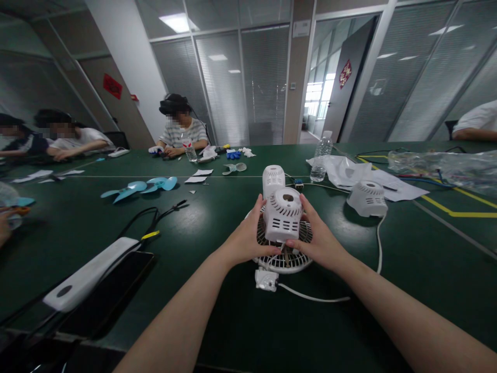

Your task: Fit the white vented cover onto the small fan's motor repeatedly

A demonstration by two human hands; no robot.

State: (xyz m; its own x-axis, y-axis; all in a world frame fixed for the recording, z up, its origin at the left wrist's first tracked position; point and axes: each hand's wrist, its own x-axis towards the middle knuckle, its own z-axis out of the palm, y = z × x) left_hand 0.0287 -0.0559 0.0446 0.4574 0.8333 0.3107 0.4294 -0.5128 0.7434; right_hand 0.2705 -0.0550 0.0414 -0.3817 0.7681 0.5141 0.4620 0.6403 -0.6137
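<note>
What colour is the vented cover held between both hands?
White; the vented cover shows best in the head view.

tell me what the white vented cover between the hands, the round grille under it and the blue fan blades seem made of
White vented cover: probably moulded plastic, smooth and satiny, with clean-cut slots and rounded edges. Round grille: thin pale ribs, either plastic or coated wire; the view leaves it open. Blue fan blades: likely plastic, glossy, judging by pale highlights on their curves.
</note>
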